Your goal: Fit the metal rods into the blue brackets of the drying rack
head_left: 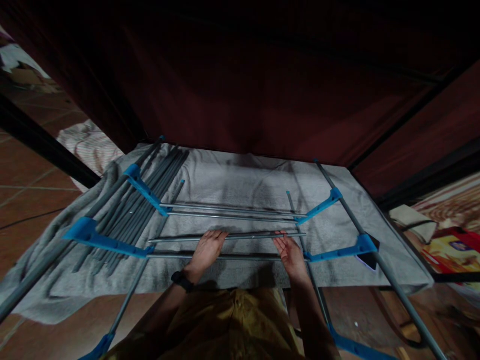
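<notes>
A frame of grey metal rods (232, 215) joined by blue plastic connectors (144, 190) lies flat over a grey cloth (240, 175). My left hand (207, 249) rests palm down over a loose-looking cross rod (247, 236), fingers curled onto it. My right hand (289, 252) is turned palm up at the same rod's right part, fingers bent around it. A dark watch sits on my left wrist. Another cross rod (168, 256) runs just under both hands.
A bundle of several grey rods (150, 200) lies at the left on the cloth. A dark red fabric wall (243, 85) rises behind. Tiled floor (26, 185) spreads left; a colourful box (450, 250) and a rug lie right.
</notes>
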Available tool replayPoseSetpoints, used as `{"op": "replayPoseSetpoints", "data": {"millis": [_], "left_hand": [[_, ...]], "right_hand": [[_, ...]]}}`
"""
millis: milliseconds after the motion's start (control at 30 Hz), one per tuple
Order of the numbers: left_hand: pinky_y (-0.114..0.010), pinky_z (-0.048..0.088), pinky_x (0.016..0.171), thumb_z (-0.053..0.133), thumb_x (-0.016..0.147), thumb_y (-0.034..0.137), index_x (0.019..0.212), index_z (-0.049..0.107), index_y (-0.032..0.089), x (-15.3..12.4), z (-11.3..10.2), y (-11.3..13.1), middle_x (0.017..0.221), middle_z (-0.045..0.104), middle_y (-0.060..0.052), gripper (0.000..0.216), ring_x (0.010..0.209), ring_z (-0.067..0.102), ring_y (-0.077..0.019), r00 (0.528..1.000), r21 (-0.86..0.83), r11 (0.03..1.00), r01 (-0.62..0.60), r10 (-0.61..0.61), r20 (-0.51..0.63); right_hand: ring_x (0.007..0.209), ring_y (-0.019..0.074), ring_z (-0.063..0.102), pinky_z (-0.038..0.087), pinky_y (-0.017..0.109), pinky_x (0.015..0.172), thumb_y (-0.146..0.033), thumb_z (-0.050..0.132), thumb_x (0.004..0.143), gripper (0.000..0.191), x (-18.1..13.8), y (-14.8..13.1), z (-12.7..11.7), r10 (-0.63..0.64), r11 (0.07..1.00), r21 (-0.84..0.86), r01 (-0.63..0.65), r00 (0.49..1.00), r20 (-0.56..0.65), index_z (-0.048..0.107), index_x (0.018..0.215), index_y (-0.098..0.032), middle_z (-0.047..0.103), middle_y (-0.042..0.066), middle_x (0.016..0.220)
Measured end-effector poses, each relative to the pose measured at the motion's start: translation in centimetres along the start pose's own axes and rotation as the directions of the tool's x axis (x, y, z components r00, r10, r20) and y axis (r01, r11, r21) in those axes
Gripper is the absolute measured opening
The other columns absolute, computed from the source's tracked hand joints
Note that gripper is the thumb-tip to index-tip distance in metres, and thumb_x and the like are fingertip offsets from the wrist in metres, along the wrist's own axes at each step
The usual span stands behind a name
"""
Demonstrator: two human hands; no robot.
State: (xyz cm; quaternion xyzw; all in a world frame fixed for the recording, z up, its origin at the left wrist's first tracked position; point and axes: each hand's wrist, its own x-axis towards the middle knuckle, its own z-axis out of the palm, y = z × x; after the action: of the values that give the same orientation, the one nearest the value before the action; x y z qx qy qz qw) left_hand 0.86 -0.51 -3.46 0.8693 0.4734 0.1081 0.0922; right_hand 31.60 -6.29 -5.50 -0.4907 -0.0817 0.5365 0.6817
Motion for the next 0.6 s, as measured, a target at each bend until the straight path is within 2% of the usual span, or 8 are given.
{"op": "replayPoseSetpoints", "data": {"millis": [300, 433, 600], "left_hand": [[-0.044, 0.055, 0.099, 0.056, 0.099, 0.017, 0.123, 0.073, 0.021, -0.4, 0.6, -2.8, 0.114, 0.078, -0.011, 0.030, 0.108, 0.072, -0.0281, 0.997, -0.118, 0.992, 0.039, -0.048, -0.067], [-0.043, 0.056, 0.098, 0.056, 0.100, 0.020, 0.118, 0.075, 0.021, -0.6, 1.0, -3.1, 0.109, 0.078, -0.011, 0.026, 0.105, 0.072, -0.0274, 0.996, -0.130, 0.991, 0.015, -0.027, -0.090], [-0.044, 0.055, 0.097, 0.055, 0.101, 0.021, 0.115, 0.075, 0.020, -0.6, 1.0, -3.0, 0.108, 0.077, -0.011, 0.025, 0.104, 0.071, -0.0287, 0.995, -0.111, 0.994, -0.015, 0.004, -0.098]], "right_hand": [[0.094, 0.0175, 0.077, 0.061, 0.038, 0.102, -0.026, 0.073, 0.083, 0.014, 0.9, -0.4, 0.0, 0.019, 0.999, 0.034, -0.017, 0.998, -0.066, 0.073, 0.095, -0.022, 0.080, 0.004, 0.096], [0.095, 0.0168, 0.077, 0.062, 0.033, 0.096, -0.025, 0.066, 0.086, 0.010, 1.1, -0.7, 0.1, 0.053, 0.996, 0.073, -0.049, 0.997, -0.056, 0.073, 0.094, -0.022, 0.081, 0.005, 0.096], [0.092, 0.0154, 0.077, 0.063, 0.030, 0.093, -0.028, 0.062, 0.091, 0.011, 1.3, -0.6, -0.3, 0.029, 0.995, 0.101, -0.022, 0.997, -0.072, 0.071, 0.091, -0.023, 0.080, 0.005, 0.095]]}}
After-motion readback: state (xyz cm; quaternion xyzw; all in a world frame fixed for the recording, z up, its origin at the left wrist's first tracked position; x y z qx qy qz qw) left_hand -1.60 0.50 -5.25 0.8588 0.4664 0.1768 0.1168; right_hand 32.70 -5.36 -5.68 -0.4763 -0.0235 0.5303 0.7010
